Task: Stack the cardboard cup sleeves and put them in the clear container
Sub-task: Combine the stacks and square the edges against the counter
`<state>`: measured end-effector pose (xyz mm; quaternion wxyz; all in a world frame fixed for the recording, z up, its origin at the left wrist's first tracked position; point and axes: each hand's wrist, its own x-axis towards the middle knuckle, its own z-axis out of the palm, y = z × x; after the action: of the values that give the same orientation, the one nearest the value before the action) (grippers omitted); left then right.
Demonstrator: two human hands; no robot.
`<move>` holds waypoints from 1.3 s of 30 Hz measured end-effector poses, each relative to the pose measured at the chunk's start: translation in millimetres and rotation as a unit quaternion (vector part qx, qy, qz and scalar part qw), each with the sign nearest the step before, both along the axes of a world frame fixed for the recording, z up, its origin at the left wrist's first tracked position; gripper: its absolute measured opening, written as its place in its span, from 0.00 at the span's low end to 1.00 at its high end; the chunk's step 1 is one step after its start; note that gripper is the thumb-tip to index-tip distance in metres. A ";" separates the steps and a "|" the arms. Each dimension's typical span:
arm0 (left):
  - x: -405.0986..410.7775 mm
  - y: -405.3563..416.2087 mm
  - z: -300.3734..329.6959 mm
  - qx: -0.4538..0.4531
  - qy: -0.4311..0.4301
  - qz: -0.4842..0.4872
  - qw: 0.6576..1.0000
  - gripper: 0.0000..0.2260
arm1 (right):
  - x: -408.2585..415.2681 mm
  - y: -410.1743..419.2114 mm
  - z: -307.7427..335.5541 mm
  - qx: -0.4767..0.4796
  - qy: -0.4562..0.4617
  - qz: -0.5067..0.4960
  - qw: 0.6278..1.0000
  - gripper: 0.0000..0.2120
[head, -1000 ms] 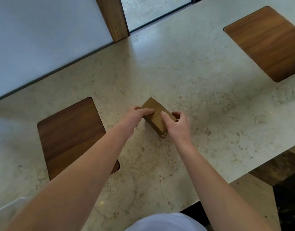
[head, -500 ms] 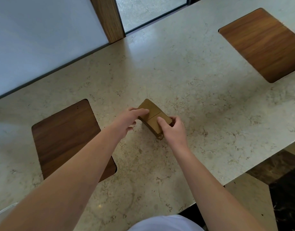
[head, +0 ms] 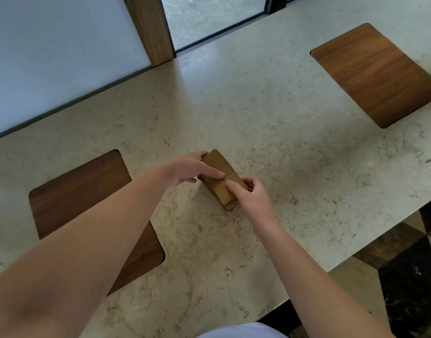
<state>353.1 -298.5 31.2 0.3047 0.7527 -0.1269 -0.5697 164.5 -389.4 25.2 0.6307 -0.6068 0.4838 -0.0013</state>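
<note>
1. The stack of cardboard sleeves sits mid-counter, hemmed by the left hand on its left and the right hand on its right.
2. Bare stone counter lies open far and right of the stack.
3. A wooden post and wall close off the far left.
4. Two wooden insets lie in the counter surface.
</note>
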 end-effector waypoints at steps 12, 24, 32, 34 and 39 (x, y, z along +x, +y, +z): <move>17.0 5.2 -8.0 -0.021 0.081 0.031 0.996 0.44 | -26.7 31.5 3.7 0.246 -0.003 -0.136 0.960 0.56; 22.1 -6.4 -16.4 -0.003 0.114 0.020 0.993 0.18 | -1.5 23.4 -0.8 0.298 0.010 -0.189 0.936 0.34; 22.8 -8.5 -20.9 0.005 0.158 -0.021 0.987 0.29 | -3.1 24.3 -7.9 0.299 -0.020 -0.168 0.939 0.25; 22.7 -9.9 -21.1 0.003 0.165 -0.030 0.986 0.27 | -4.5 23.4 -10.2 0.309 -0.031 -0.169 0.936 0.29; 21.7 -11.1 -16.5 0.008 0.149 -0.061 0.987 0.29 | -8.2 27.5 -16.2 0.301 -0.051 -0.188 0.933 0.35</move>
<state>374.8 -309.6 14.7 0.2791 0.6528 -0.1209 -0.6937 156.3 -361.9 9.0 0.7961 -0.2852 0.5337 -0.0052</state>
